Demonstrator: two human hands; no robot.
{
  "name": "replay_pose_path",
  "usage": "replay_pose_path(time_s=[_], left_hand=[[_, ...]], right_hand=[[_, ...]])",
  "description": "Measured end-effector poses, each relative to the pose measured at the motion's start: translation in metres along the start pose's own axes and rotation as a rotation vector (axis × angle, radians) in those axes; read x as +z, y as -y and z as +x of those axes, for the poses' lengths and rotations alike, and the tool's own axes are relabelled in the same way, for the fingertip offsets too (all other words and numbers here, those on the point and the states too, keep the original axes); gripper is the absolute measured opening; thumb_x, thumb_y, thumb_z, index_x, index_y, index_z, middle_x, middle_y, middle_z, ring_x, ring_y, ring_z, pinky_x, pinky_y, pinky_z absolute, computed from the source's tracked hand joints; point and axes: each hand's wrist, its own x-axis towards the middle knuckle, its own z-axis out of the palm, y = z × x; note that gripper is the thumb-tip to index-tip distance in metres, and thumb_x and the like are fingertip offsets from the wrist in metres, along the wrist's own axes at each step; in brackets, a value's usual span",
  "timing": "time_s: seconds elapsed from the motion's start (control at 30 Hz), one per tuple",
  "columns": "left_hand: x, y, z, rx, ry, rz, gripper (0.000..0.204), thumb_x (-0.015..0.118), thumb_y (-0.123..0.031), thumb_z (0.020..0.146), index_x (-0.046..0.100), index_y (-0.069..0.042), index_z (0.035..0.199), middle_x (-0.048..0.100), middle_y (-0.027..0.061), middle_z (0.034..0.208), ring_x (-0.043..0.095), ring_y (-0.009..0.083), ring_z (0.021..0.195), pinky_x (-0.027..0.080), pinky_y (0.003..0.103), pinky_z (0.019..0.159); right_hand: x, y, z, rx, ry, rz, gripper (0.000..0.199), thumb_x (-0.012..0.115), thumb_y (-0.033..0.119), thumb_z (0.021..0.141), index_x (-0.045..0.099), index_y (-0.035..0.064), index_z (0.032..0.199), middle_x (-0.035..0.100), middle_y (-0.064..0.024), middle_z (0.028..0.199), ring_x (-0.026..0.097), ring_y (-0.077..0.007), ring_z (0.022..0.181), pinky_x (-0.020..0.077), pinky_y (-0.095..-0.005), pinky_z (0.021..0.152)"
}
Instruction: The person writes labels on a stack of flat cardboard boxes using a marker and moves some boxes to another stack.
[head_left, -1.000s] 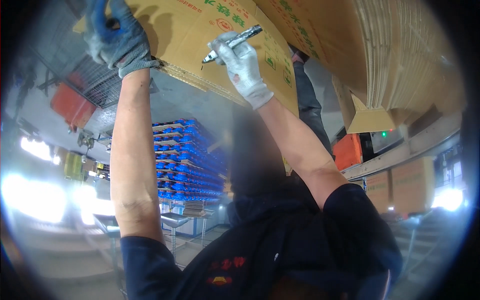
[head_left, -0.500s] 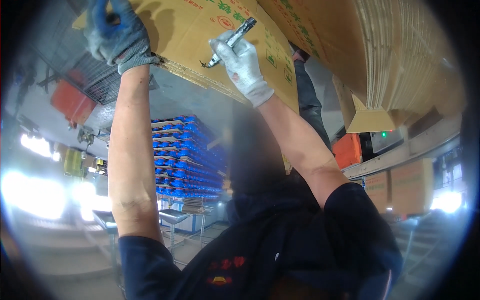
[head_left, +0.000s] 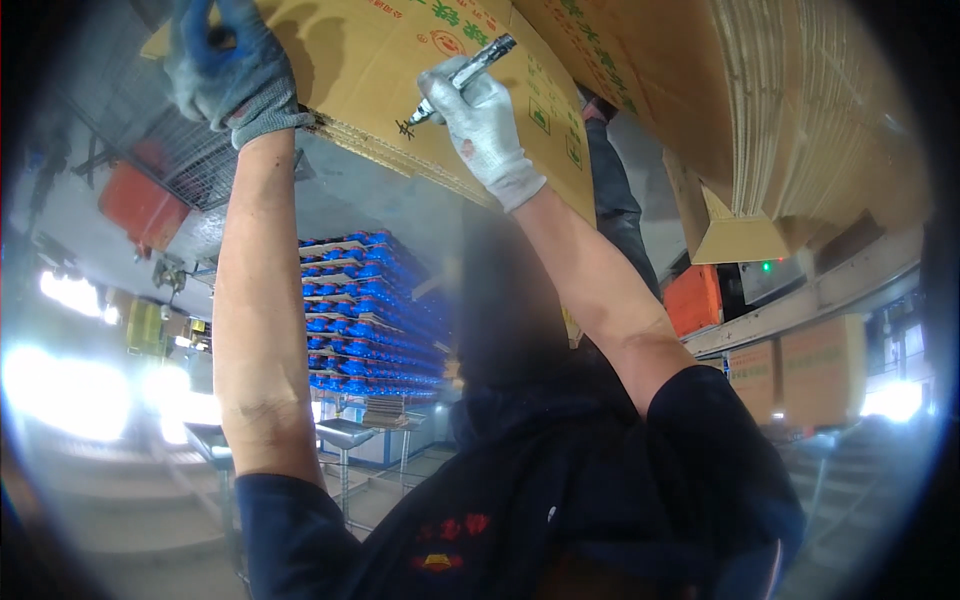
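Marking is under way: right hand clamps a marker, seemingly inking the cardboard sheet near its lower edge; left hand grips that edge.

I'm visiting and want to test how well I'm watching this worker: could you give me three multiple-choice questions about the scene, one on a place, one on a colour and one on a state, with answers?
1. Where is the marker tip?
A. on the cardboard box
B. on a sleeve
C. in the air, far from the box

2. What colour is the glove on the left hand?
A. red
B. blue-grey
C. yellow

3. What is the right hand doing?
A. hanging open
B. gripping the marker
C. resting in a pocket

Answers: A, the tip meets the box face beside a dark mark; B, the glove looks blue-grey; B, the fingers close round the marker.
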Motion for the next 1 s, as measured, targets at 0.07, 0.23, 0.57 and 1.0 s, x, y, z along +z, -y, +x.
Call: replay_pose_path(time_s=[0.07, 0.23, 0.57, 1.0], left_hand=[[0.0, -0.001, -0.001, -0.026, 0.009, -0.041, 0.026, 0.065, -0.037, 0.088, 0.072, -0.015, 0.101, 0.069, 0.0036, 0.102, 0.064, 0.0167, 0.076, 0.052, 0.03, 0.069], [-0.001, -0.007, -0.001, -0.043, 0.032, 0.019, 0.026, 0.066, -0.035, 0.087, 0.072, -0.014, 0.1, 0.07, 0.0038, 0.101, 0.063, 0.016, 0.075, 0.052, 0.029, 0.069], [0.0, -0.004, -0.001, -0.027, 0.009, -0.127, 0.026, 0.065, -0.034, 0.089, 0.072, -0.012, 0.1, 0.07, 0.005, 0.1, 0.065, 0.0174, 0.078, 0.052, 0.029, 0.071], [-0.001, 0.0, -0.003, -0.041, 0.024, -0.03, 0.026, 0.064, -0.035, 0.089, 0.072, -0.012, 0.099, 0.07, 0.0048, 0.1, 0.064, 0.0179, 0.075, 0.052, 0.03, 0.07]], right_hand=[[-0.002, 0.001, 0.0, 0.012, -0.006, 0.004, 0.011, 0.066, 0.009, 0.088, 0.059, 0.004, 0.081, 0.052, 0.0022, 0.066, 0.046, -0.0049, 0.058, 0.0388, -0.0211, 0.053], [-0.001, -0.003, 0.006, 0.008, -0.025, -0.055, 0.011, 0.067, 0.01, 0.088, 0.06, 0.0042, 0.081, 0.052, 0.0027, 0.067, 0.047, -0.0047, 0.061, 0.0408, -0.0214, 0.056], [-0.004, -0.007, 0.008, -0.031, -0.072, 0.109, 0.01, 0.068, 0.009, 0.087, 0.059, 0.0044, 0.083, 0.053, 0.0024, 0.071, 0.046, -0.005, 0.06, 0.0411, -0.0214, 0.056], [-0.005, -0.003, 0.005, -0.02, -0.035, -0.093, 0.013, 0.066, 0.014, 0.086, 0.06, 0.0038, 0.081, 0.055, 0.001, 0.07, 0.05, -0.0062, 0.062, 0.0422, -0.0226, 0.058]])
